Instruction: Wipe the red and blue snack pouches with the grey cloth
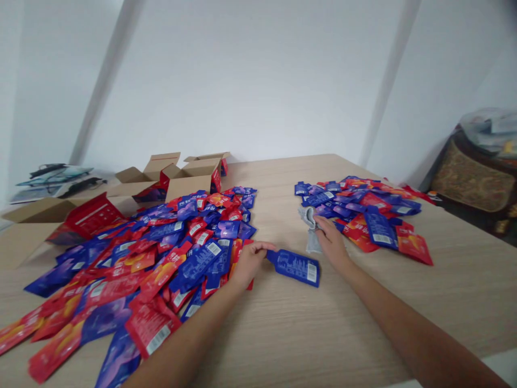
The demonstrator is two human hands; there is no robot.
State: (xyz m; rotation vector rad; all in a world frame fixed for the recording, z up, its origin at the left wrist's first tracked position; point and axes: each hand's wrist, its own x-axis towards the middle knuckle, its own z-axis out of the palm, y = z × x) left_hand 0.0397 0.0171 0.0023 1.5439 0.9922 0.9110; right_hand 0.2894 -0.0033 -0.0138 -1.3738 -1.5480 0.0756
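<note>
While the left hand [249, 265] pinches a blue pouch [297, 268] by its narrow neck, the right hand [333, 241], in the head view, grips a crumpled grey cloth [314, 242] just beyond it. The work looks to be partway through: a big left pile [186, 211] of red and blue pouches spreads along one side of the table [278, 331], a smaller right pile [337, 200] lies on the other, and a bare strip runs between them. If the right pile is the finished one, most of the pouches are left to do, but one moment cannot settle which way they go. The pouch in hand, at any rate, seems unfinished. It is over that strip, near the left pile and well short of the right one, its broad end pointing right; whether it touches the table is hard to tell. It looks flat and smooth, deep blue with a pale line drawing and a white barcode label near the broad end. Open boxes [189, 188] stand behind the left pile.
</note>
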